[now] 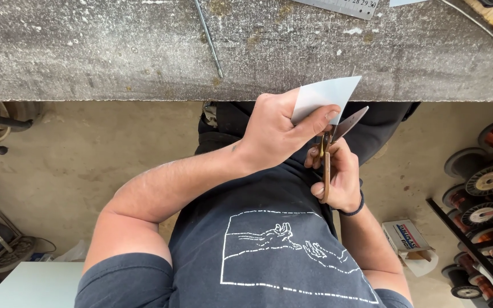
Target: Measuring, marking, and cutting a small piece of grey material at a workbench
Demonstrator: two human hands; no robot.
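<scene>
Scissors (338,134) cutting pale sheet (326,96).

The left hand (275,134) pinches a pale grey, stiff paper sheet (325,97) just before the edge of the rough grey concrete workbench (115,51), with the right hand (338,179) beside it working brown-handled metal scissors (333,142) at the sheet's edge. A thin metal rod (209,39) lies on the bench behind, and a rack of copper wire spools (486,199) stands on the floor to the right.
</scene>
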